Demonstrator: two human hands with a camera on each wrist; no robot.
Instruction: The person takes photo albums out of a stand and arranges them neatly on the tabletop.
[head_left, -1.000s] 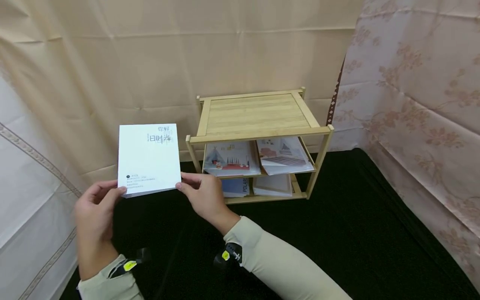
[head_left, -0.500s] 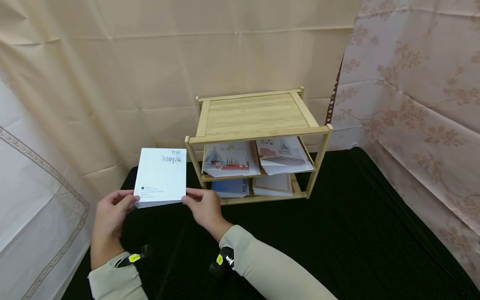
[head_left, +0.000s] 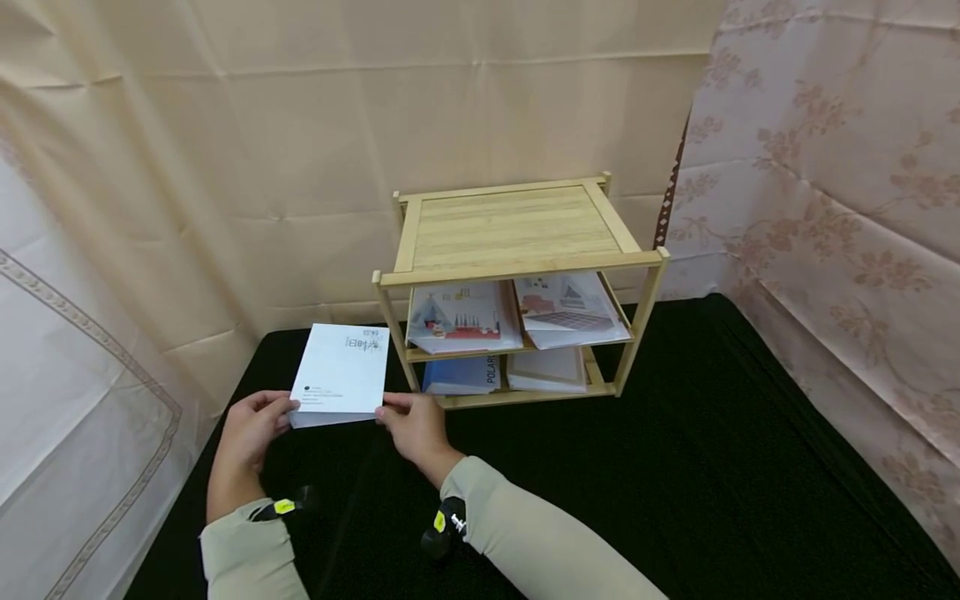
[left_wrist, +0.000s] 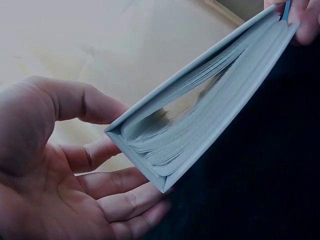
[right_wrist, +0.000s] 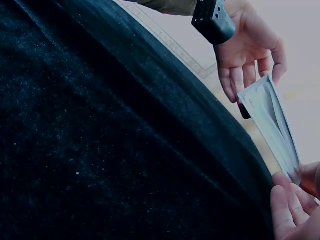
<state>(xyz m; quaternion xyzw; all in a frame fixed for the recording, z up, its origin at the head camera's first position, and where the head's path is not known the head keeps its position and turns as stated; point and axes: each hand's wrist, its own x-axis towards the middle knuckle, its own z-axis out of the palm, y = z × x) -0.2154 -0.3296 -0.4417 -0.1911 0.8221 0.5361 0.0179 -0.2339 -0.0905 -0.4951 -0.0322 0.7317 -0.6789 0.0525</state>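
Dark cloth [head_left: 645,492] lies below. Bamboo shelf [head_left: 517,229] stands at your 12 o'clock. White hardcover book [head_left: 343,367] at your 11 o'clock, just beside shelf, pages [left_wrist: 235,90] parted along near edge. Your left hand [head_left: 251,433] pinches its 7 o'clock corner, thumb on cover, outer fingers loosely extended; your right hand [head_left: 420,433] pinches 5 o'clock corner, thumb on top.

The bare left grip [left_wrist: 65,155] holds a pale, rectangular hardcover book [left_wrist: 227,100] at its spine, its white pages [left_wrist: 210,70] gaping, while the bare right grip [left_wrist: 309,29] pinches the opposite edge.
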